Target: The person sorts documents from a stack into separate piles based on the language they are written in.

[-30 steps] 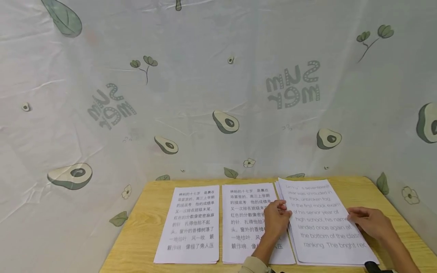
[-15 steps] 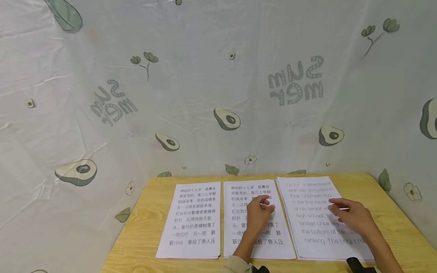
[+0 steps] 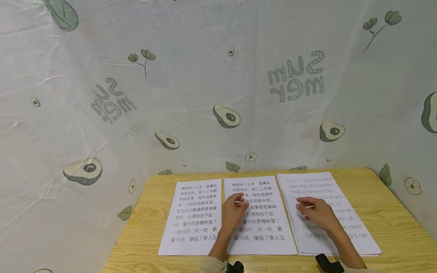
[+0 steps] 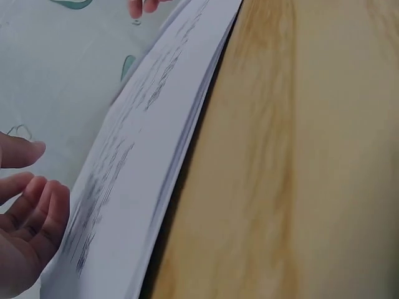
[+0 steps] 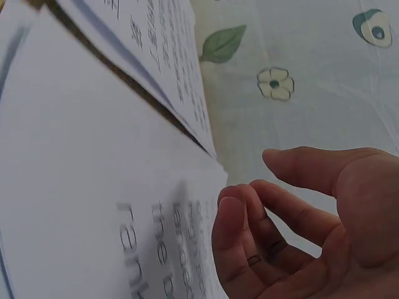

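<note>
Head view: a left stack of white Chinese-printed paper (image 3: 192, 216), a matching middle stack (image 3: 266, 223) and a white English-printed paper stack (image 3: 351, 231) lie on a yellow wood-grain table (image 3: 372, 201). The bare left hand (image 3: 233, 213) is over the middle stack, the bare right hand (image 3: 319, 214) over the English-printed one. Left wrist view: thumb and bent fingers apart, holding nothing. Right wrist view: likewise.

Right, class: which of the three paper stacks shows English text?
The rightmost paper stack, below the right hand: its top sheet carries English, while the left stack and middle stack show Chinese characters.
</note>
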